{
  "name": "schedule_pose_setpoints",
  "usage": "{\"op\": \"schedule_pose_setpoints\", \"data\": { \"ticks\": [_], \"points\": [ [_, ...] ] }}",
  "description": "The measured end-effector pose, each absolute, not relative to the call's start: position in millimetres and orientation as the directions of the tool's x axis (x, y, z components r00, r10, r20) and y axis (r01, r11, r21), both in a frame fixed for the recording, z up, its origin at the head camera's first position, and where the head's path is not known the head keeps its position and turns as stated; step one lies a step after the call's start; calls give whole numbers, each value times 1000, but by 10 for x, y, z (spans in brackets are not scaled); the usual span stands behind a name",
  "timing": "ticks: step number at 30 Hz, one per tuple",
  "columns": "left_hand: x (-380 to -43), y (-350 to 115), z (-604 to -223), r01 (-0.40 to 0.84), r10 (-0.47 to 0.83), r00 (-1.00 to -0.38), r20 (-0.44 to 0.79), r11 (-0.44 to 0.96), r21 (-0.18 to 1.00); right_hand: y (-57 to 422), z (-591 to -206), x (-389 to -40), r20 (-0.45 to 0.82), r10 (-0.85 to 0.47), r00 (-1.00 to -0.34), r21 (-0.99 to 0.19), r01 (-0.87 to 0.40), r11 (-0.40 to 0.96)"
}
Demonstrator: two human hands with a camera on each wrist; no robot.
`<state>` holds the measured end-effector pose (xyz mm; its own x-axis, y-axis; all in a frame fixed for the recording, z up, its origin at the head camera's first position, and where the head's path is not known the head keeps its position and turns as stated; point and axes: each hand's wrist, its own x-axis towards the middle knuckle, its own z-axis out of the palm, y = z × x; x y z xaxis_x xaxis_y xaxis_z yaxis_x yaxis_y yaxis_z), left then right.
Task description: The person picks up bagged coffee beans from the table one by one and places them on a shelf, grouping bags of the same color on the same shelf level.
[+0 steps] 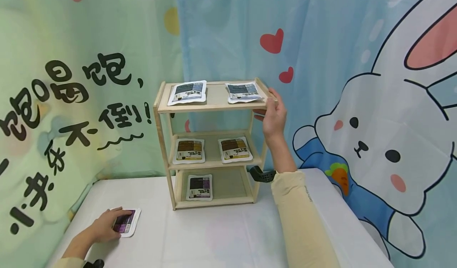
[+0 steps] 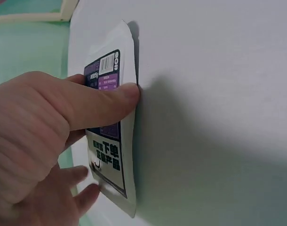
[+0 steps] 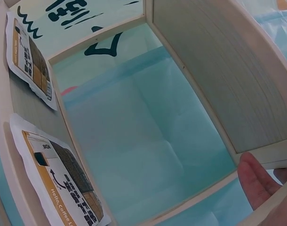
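A three-tier wooden rack (image 1: 207, 108) stands on the white table. My right hand (image 1: 275, 115) grips its top right corner, with fingertips under the top shelf in the right wrist view. At the front left, my left hand (image 1: 105, 225) holds a white sachet with a purple-and-black label (image 1: 125, 222). In the left wrist view the thumb lies across the sachet's face (image 2: 108, 150), and other fingers reach round its far edge. Two blue-labelled sachets, a left one (image 1: 188, 92) and a right one (image 1: 244, 92), lie on the top shelf.
The middle shelf bears two brown-labelled sachets, one left (image 1: 189, 151) and one right (image 1: 235, 149). A purple-labelled sachet (image 1: 199, 187) lies at the left of the bottom shelf. Printed curtains (image 1: 228, 29) hang behind the white table (image 1: 200, 236).
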<state>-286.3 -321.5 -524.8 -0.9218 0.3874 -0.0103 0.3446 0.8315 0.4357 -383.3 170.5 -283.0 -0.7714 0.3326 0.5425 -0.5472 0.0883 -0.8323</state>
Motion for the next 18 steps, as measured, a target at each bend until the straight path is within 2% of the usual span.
{"op": "schedule_pose_setpoints", "data": {
  "ticks": [6, 11, 14, 18],
  "points": [
    [-2892, -3225, -5233, 240, 259, -966, -5, 900, 364, 1680, -2833, -3852, 552, 330, -766, -824, -562, 74],
    [-2874, -3283, -5275, 122, 159, -984, -75, 925, 361, 1670, -2843, -3862, 544, 327, -773, -830, -553, 74],
    [-2859, -3334, -5296, 97, 141, -986, -87, 917, 386, 1681, -2850, -3870, 535, 329, -778, -836, -543, 75],
    [-2816, -3388, -5319, 78, 135, -988, -79, 862, 500, 1698, -2863, -3872, 532, 336, -778, -838, -540, 75]
  ]
}}
